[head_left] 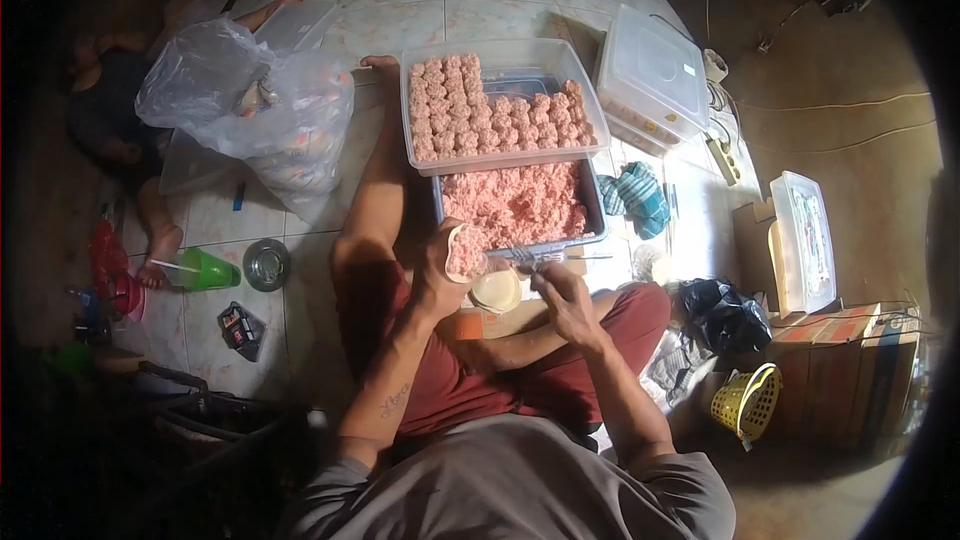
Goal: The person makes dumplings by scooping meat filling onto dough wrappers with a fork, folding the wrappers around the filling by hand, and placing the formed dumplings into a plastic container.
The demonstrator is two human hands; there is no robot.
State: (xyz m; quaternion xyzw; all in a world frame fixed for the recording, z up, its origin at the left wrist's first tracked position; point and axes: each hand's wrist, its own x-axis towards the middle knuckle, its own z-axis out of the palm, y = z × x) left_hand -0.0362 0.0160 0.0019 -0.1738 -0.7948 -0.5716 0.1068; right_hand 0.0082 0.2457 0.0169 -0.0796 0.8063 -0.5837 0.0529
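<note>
In my left hand [437,275] is a pale round wrapper with pink minced filling [466,251] on it. My right hand [563,300] is closed on the handle of a metal utensil [524,256], whose other end is near the filling. Between my hands lies a stack of round wrappers [496,290]. Just beyond them a dark tray [438,202] holds a mass of pink mince [515,202]. A clear plastic tub [405,90] behind it has rows of pink dumplings [450,110], with part of its bottom showing at the back right.
Plastic bags [290,110] lie at the left, near another person [115,105]. A green cup [212,270] and an ashtray [266,264] are on the left floor. Lidded box [655,65], checked cloth [640,200], black bag [722,315] and yellow basket [745,402] are at the right.
</note>
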